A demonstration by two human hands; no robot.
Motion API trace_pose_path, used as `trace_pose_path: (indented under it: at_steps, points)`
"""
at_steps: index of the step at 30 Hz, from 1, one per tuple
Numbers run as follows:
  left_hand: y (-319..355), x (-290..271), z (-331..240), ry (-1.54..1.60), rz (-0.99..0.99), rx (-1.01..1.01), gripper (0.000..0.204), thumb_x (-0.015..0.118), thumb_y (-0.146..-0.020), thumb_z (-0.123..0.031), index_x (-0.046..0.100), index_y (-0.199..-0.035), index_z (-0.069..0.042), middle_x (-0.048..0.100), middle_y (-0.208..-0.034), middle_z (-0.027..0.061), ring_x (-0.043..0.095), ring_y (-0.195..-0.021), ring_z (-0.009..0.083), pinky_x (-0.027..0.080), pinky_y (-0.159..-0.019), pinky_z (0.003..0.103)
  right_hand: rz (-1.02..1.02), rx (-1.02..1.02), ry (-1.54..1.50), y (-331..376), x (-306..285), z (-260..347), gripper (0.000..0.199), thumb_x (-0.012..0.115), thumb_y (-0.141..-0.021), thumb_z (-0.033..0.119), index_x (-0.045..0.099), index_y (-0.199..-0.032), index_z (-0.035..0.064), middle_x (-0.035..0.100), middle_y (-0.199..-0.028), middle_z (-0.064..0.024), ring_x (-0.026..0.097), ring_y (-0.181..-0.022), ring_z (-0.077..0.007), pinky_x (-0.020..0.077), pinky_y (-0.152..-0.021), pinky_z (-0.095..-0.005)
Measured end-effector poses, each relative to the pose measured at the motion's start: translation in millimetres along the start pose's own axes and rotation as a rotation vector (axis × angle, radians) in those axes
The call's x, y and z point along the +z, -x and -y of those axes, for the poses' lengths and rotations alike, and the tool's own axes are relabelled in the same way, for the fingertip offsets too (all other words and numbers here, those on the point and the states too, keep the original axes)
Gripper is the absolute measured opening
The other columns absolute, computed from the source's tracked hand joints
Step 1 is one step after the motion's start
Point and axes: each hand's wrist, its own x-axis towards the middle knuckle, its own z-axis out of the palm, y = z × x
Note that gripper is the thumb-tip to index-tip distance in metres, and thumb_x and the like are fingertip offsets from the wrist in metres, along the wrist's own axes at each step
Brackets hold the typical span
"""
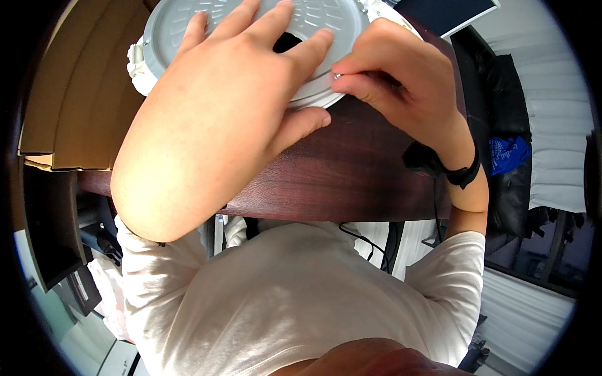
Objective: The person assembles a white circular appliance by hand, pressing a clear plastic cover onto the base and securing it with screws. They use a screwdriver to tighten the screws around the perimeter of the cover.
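Observation:
A round grey plate [323, 15] with raised oblong marks and a dark central opening [287, 42] lies at the top of the view, within a white rim [143, 78]. Spread across it with the fingers apart is my left hand [241, 72], palm down, its thumb by the plate's near edge. My right hand [398, 72] pinches a small metal screw [337, 76] between thumb and forefinger, right at the plate's near right edge. Only the shiny end of the screw shows; the fingertips cover the rest. The far part of the plate is cut off by the frame.
The plate stands on a dark reddish wooden table [351, 166]. Brown cardboard [75, 94] rises at the left, and a dark flat panel [445, 12] lies at the far right. Beyond the table's right edge, a blue bag [508, 155] rests on a black seat [509, 194].

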Motion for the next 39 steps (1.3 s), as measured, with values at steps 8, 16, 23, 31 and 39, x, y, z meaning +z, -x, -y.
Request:
trace_pose_path:
  at_steps: [8, 16, 23, 31, 39]
  points:
    - [1.1, -4.9, -8.7, 0.113, -0.003, -0.052, 0.071, 0.076, -0.084, -0.040, 0.056, -0.148, -0.016, 0.050, -0.150, 0.0231, 0.042, -0.143, 0.0472, 0.034, -0.116, 0.063, 0.009, -0.005, -0.050, 0.1, -8.2, -5.3, 0.011, 0.078, -0.086, 0.003, 0.075, -0.096, 0.0010, 0.067, -0.087, -0.0062, 0.058, -0.069, -0.0168, 0.0450, -0.061, -0.0264]
    - [-3.7, -13.9, -5.7, 0.002, 0.191, -0.062, 0.072, 0.071, -0.089, -0.047, 0.052, -0.151, -0.017, 0.048, -0.153, 0.0233, 0.040, -0.145, 0.0473, 0.032, -0.117, 0.063, 0.056, -0.001, -0.016, -3.5, -10.3, -4.4, 0.010, 0.079, -0.085, 0.004, 0.075, -0.093, 0.0017, 0.065, -0.081, -0.0054, 0.055, -0.065, -0.0165, 0.0419, -0.058, -0.0275]
    - [0.0, -7.2, -3.6, 0.016, 0.064, 0.011, 0.072, 0.069, -0.090, -0.047, 0.051, -0.152, -0.015, 0.046, -0.155, 0.0233, 0.039, -0.144, 0.0479, 0.032, -0.116, 0.063, 0.014, -0.028, 0.153, -6.0, -7.3, 0.7, 0.015, 0.077, -0.088, 0.017, 0.067, -0.093, 0.0082, 0.060, -0.083, -0.0080, 0.060, -0.067, -0.0290, 0.0475, -0.060, -0.0359]
    - [0.3, -8.7, -4.3, 0.043, 0.085, -0.027, 0.071, 0.070, -0.090, -0.047, 0.052, -0.151, -0.016, 0.047, -0.154, 0.0238, 0.040, -0.144, 0.0484, 0.032, -0.116, 0.064, 0.046, 0.014, 0.209, -2.1, -11.3, 15.1, 0.013, 0.082, -0.083, 0.008, 0.074, -0.093, 0.0046, 0.062, -0.080, -0.0039, 0.050, -0.059, -0.0132, 0.0370, -0.052, -0.0245]
    - [-1.4, -7.5, -6.2, 0.049, 0.014, -0.018, 0.071, 0.071, -0.088, -0.047, 0.054, -0.150, -0.015, 0.047, -0.154, 0.0237, 0.039, -0.145, 0.0479, 0.032, -0.117, 0.064, 0.052, -0.049, 0.059, -8.1, -12.8, 1.3, 0.009, 0.079, -0.086, 0.006, 0.075, -0.094, 0.0031, 0.063, -0.079, -0.0039, 0.053, -0.063, -0.0155, 0.0405, -0.056, -0.0258]
